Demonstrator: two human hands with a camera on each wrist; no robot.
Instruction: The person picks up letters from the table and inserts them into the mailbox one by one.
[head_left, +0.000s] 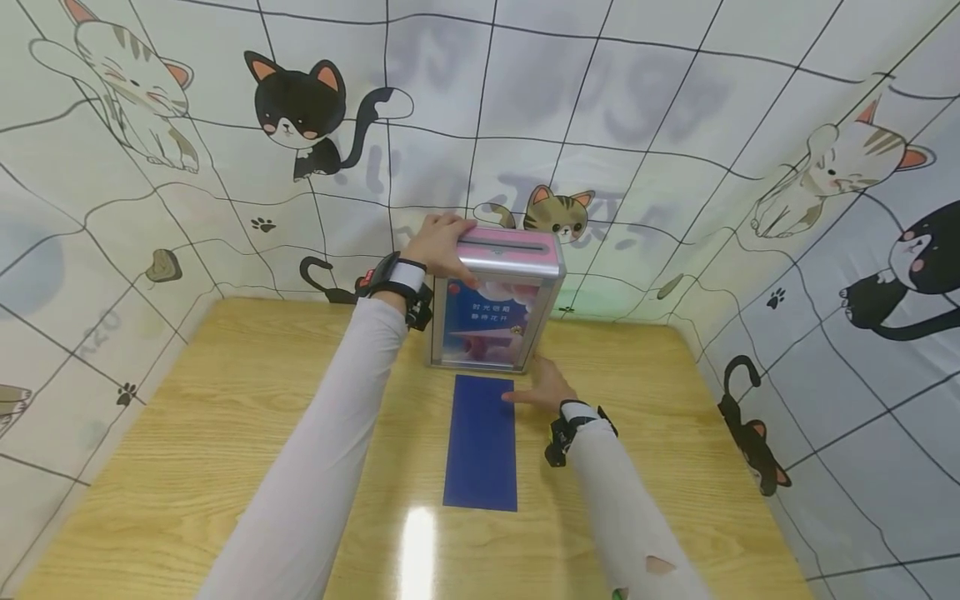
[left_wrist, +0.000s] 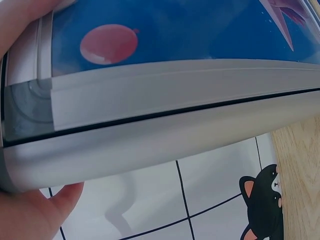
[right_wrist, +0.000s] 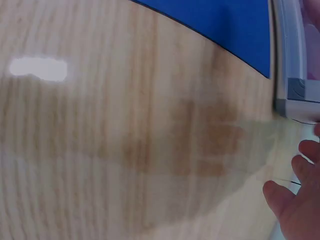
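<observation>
The left hand [head_left: 442, 243] grips the far-left top of the pink-lidded silver metal box [head_left: 495, 296], while the right hand [head_left: 546, 387], fingers flat and apart, touches the near flat dark-blue rectangular envelope [head_left: 482, 442].

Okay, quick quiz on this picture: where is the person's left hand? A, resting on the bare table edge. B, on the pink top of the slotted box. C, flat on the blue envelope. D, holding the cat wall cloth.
B: in the head view the left hand lies on the pink top of the slotted box, fingers curled over its edge, while the blue envelope lies flat on the wooden table in front of the box.
</observation>
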